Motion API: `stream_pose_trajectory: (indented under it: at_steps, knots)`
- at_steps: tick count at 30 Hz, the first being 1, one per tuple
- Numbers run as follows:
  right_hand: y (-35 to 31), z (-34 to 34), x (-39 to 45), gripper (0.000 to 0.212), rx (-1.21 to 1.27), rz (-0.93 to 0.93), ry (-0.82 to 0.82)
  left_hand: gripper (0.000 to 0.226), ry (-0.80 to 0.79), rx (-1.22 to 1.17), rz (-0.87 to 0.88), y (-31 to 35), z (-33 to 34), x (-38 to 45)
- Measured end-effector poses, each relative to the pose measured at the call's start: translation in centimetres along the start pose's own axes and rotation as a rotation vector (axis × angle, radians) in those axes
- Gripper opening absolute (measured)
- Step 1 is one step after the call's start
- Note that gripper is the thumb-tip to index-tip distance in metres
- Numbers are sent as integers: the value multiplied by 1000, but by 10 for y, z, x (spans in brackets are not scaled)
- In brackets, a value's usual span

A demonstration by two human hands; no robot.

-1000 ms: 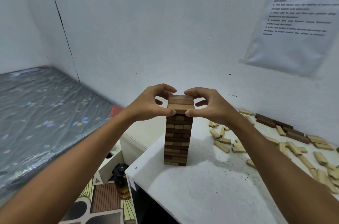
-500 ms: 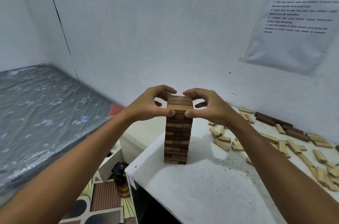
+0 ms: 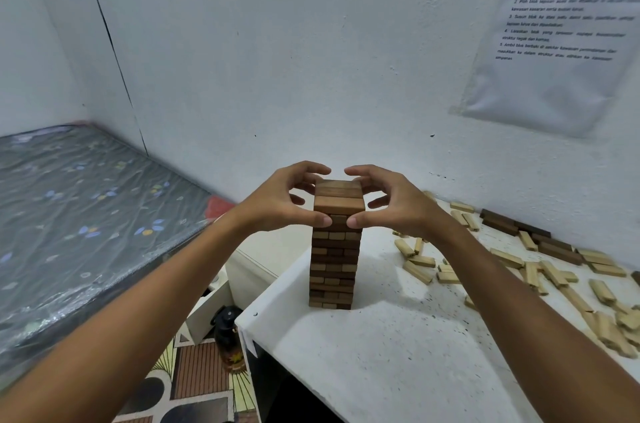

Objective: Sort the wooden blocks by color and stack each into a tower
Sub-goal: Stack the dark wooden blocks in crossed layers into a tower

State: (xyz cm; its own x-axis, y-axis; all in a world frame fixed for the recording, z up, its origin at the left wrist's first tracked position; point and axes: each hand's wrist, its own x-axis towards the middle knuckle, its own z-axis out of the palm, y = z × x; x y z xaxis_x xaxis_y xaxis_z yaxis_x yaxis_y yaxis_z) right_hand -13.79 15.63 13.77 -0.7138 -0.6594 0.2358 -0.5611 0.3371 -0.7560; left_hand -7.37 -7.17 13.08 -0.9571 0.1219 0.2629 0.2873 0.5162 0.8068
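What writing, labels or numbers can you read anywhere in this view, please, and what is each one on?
Paper sheet on the wall: five numbered lines, "1" to "5"; the wording and the heading are too blurred to quote.
Dark bottle on the floor: a label shows, with no legible text.
Wooden blocks and table: no writing visible.

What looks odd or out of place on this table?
The tower mixes dark and pale blocks, though the colors should be sorted. Both hands, left and right, pinch its top layers. Pale blocks lie scattered at the right, dark blocks along the wall.
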Motion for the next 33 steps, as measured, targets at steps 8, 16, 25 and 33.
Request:
stream_pose_trajectory:
  at_steps: [8, 16, 25, 33]
  knots:
    - [1, 0, 1, 77, 15, -2, 0, 81, 1, -10, -8, -1, 0, 1]
    - [1, 1, -1, 78, 14, 5, 12, 83, -12, -14, -13, 1, -1, 2]
    - [0, 0, 0, 79, 7, 9, 0, 85, -5, -11, -19, 2, -1, 0]
    - [-1, 0, 0, 79, 8, 14, -4, 83, 5, -9, -23, 4, 0, -2]
